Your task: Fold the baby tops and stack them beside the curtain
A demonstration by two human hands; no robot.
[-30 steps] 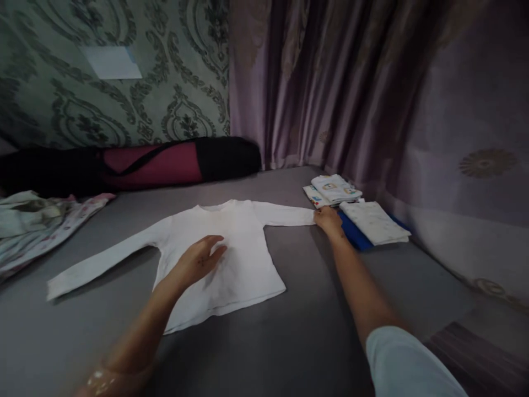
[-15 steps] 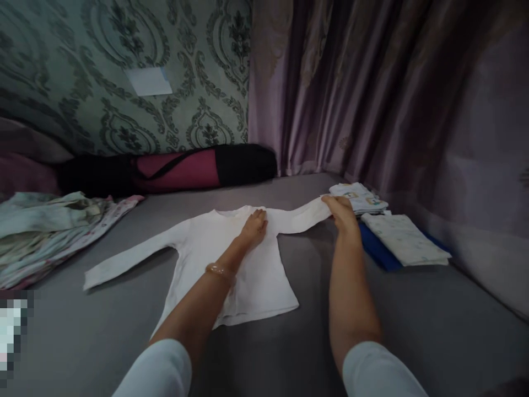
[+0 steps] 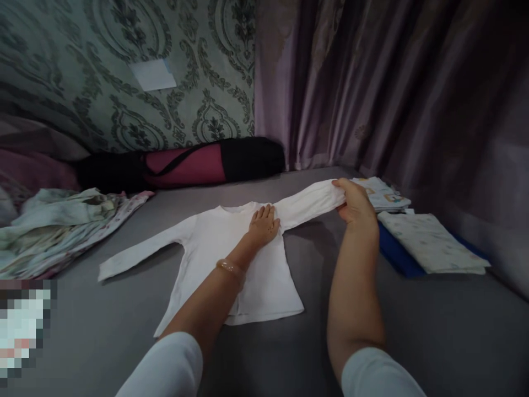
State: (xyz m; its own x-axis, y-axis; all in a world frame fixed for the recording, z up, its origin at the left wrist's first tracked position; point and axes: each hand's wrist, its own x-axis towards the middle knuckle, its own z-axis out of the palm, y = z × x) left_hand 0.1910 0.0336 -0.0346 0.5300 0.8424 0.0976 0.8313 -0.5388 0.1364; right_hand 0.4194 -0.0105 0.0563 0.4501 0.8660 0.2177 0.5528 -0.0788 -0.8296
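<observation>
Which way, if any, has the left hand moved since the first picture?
Yes: judged against the black and magenta bag, the left hand has moved rightward and farther forward, from over the white shirt's middle to its shoulder.

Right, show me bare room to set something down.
Bare grey surface lies right of the right forearm, nearer than the folded clothes; another patch between that forearm and the white shirt. Crowded: far left, with heaped clothes.
</observation>
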